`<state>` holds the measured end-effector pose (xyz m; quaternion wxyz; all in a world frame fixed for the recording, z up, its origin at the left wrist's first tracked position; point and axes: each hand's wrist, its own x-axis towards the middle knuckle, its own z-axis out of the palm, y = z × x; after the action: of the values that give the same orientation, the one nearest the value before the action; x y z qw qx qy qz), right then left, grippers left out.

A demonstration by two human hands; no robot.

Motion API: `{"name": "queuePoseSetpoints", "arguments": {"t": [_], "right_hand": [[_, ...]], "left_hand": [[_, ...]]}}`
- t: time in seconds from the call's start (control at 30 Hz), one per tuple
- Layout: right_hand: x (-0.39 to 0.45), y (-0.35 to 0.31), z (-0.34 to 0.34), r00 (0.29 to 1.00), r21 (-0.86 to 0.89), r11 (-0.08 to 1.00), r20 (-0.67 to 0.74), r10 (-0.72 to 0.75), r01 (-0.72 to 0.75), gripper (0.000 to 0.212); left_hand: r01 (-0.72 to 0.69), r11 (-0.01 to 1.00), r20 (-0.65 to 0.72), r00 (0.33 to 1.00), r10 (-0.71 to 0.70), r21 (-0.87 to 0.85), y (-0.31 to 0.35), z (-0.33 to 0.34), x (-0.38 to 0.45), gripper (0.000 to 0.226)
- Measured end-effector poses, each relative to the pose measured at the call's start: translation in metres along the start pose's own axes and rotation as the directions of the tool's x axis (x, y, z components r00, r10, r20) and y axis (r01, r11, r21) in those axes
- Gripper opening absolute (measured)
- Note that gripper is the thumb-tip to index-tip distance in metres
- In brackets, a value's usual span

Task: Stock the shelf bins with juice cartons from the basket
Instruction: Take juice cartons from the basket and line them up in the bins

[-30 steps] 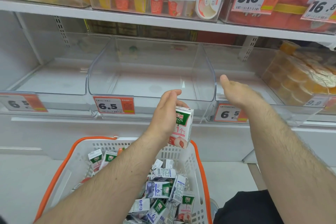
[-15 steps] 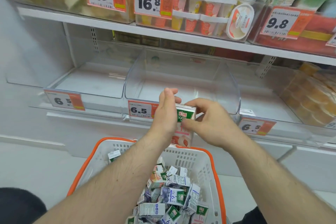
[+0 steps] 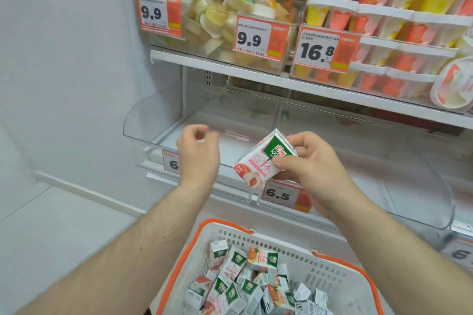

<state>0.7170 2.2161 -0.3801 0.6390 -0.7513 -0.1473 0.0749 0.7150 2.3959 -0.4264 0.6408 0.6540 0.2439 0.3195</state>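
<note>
White and pink with a green top, the juice carton sits tilted in my right hand, my thumb pressed on its printed face and my fingers curled round its far side, so the grip is firm. I hold it in front of the clear shelf bins on the lower shelf, just above the 6.5 price tag clipped to the bin front. My left hand hangs beside it, a little apart from the carton, fingers loosely curled and holding nothing, in front of the leftmost bin, which looks bare inside. Below my forearms stands the white basket with its orange rim, and a jumble of small juice cartons lies piled in it at all angles. On the shelf above, a clear tub of fruit cups carries 9.9 tags, and next to it stacked pink and yellow dessert cups stand behind a 16.8 tag.
</note>
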Motion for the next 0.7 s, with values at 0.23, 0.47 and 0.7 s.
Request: {"name": "queuePoseSetpoints", "arguments": {"t": [0.23, 0.47, 0.7], "right_hand": [[0.094, -0.01, 0.1, 0.995, -0.22, 0.971, 0.04, -0.089, 0.095, 0.03], [0.18, 0.021, 0.187, 0.986, -0.373, 0.928, 0.155, 0.061, 0.001, 0.028], [0.204, 0.05, 0.243, 0.907, -0.429, 0.9, 0.348, 0.238, -0.072, 0.029]], "left_hand": [[0.359, 0.931, -0.34, 0.87, -0.358, -0.062, -0.032, -0.061, 0.078, 0.066], [0.477, 0.865, -0.143, 0.855, -0.498, -0.156, -0.061, -0.071, 0.097, 0.104], [0.421, 0.899, 0.006, 0.906, -0.423, -0.124, -0.07, -0.07, 0.097, 0.127]]}}
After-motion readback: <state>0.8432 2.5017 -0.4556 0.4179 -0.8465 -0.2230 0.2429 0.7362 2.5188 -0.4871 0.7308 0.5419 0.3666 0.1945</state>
